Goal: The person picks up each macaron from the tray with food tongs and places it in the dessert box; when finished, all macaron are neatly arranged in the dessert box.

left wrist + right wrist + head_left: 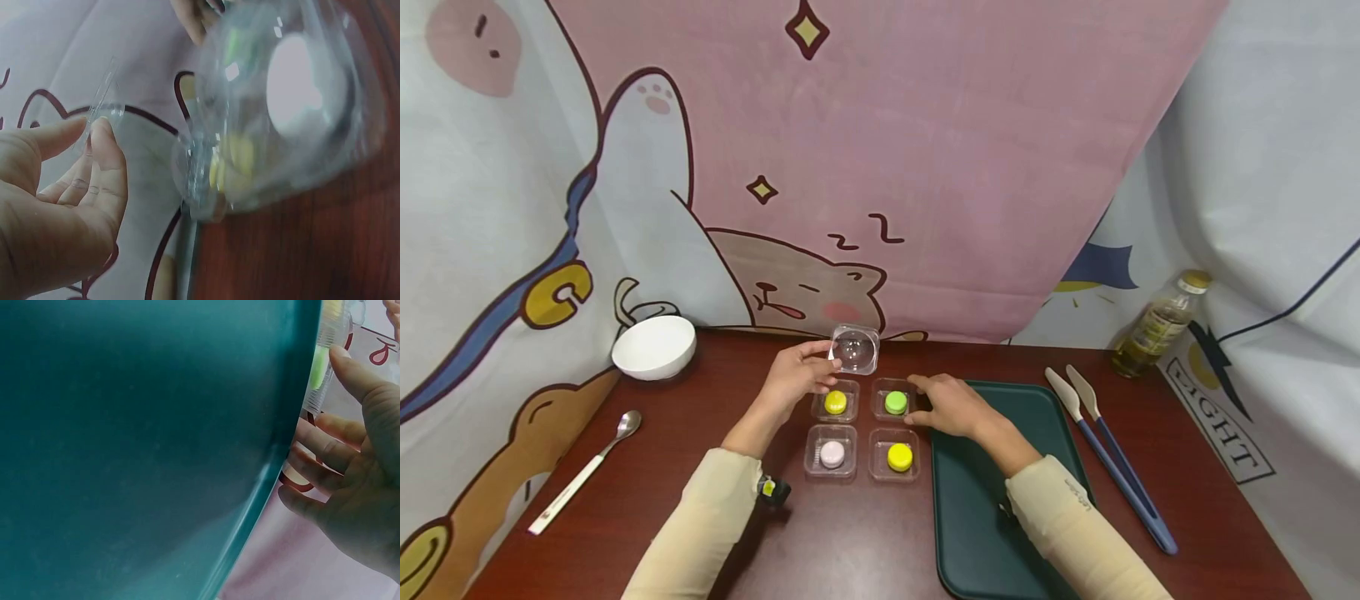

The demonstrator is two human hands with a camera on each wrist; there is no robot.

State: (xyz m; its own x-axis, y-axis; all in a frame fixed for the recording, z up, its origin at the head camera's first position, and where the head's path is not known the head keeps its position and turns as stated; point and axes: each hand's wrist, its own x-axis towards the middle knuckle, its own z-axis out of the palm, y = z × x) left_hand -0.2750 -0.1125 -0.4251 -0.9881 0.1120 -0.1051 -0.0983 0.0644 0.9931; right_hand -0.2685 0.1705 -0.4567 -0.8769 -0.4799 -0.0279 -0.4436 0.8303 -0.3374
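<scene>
In the head view my left hand (pixel 792 377) pinches a clear plastic lid (pixel 867 360) between thumb and fingertips, above the back row of small clear boxes. A yellow macaron (pixel 835 402) lies in the back left box, partly under that hand. My right hand (pixel 953 404) is at the right side of the back right box, which contains a green macaron (pixel 896 402); its thumb and fingers are spread, and I cannot tell whether they touch the box. The front boxes hold a pale pink macaron (pixel 832 454) and another yellow macaron (pixel 899 457).
A dark green tray (pixel 977 533) lies under my right forearm. Blue-handled tongs (pixel 1120 467) and an oil bottle (pixel 1157 329) are farther right. To the left are a white bowl (pixel 655 348) and a spoon (pixel 587 471). A printed cloth hangs behind the table.
</scene>
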